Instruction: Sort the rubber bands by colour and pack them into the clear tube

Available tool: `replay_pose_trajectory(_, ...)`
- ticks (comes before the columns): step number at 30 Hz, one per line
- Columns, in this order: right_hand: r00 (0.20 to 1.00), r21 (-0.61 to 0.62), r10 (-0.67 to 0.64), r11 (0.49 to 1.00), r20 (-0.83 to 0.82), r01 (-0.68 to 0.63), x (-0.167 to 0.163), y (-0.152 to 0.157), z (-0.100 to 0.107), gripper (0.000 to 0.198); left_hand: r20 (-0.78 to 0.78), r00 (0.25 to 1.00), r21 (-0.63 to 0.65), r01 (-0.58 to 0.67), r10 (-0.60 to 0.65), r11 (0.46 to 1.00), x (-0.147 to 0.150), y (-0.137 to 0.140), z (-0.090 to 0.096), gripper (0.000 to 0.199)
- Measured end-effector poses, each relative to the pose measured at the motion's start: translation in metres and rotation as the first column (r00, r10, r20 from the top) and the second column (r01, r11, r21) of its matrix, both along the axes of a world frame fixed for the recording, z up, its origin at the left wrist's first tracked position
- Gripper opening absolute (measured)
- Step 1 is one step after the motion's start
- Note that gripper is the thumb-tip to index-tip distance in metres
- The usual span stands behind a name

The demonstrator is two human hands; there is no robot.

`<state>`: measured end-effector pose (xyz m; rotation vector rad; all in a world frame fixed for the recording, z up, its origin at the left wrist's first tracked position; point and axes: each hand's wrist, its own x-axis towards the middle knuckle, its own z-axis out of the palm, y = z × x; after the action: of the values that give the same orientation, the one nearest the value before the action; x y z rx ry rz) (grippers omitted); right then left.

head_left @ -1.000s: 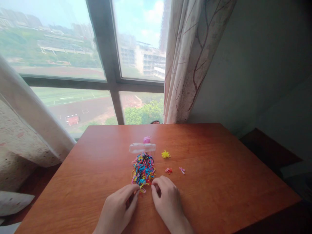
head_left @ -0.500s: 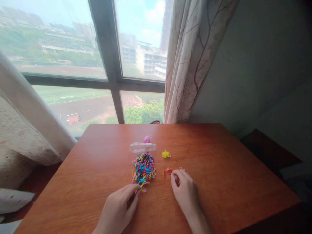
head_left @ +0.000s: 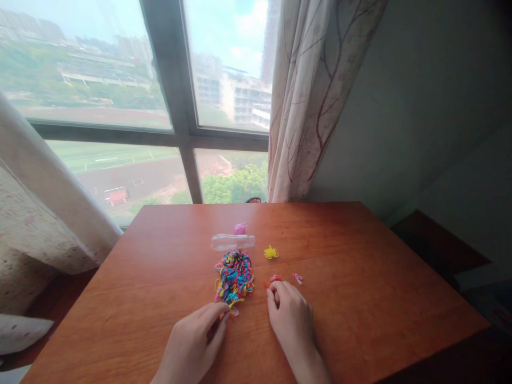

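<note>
A heap of small rubber bands (head_left: pixel 235 274) in blue, pink, yellow, red and black lies in the middle of the wooden table. At its near edge my left hand (head_left: pixel 198 336) is pinched, with a yellow rubber band (head_left: pixel 237 302) and a pink one at the fingertips. To the right, my right hand (head_left: pixel 291 317) is closed over the small group of red rubber bands (head_left: pixel 275 278) and partly covers it; whatever its fingers hold is hidden. A few pink rubber bands (head_left: pixel 297 278) lie just beyond that hand. Farther back sits a yellow rubber band pile (head_left: pixel 271 252).
Behind the heap lies a clear plastic bag or sleeve (head_left: pixel 232 242), with a purple-pink object (head_left: pixel 240 229) just past it. The brown table (head_left: pixel 352 256) ends at a window (head_left: pixel 184 140) with curtains (head_left: pixel 304 106) on both sides.
My right hand has shifted left, from beside the pink rubber bands onto the red ones, so the pink ones now show fully. My left hand stays almost still. The view has turned slightly.
</note>
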<state>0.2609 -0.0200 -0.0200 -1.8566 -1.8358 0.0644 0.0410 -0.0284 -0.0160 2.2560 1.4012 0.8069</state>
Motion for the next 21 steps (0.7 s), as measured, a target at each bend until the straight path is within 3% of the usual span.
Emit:
replay_pose_trajectory(8, 0.994, 0.058, -0.018, 0.998, -0.109, 0.024, 0.015, -0.003, -0.001, 0.019, 0.011, 1.0, 0.001, -0.006, 0.006, 1.0, 0.001, -0.002, 0.002, 0.018)
replay_pose_trajectory(14, 0.994, 0.068, -0.076, 0.994, -0.081, 0.081, 0.028, 0.003, -0.001, 0.022, 0.003, 1.0, 0.018, 0.004, -0.004, 1.0, 0.002, -0.001, 0.007, 0.02)
replay_pose_trajectory(21, 0.984, 0.066, -0.017, 0.997, -0.178, 0.029, 0.024, 0.0, -0.001, 0.022, -0.02, 1.0, 0.051, -0.017, 0.018, 0.999, 0.001, -0.001, 0.006, 0.021)
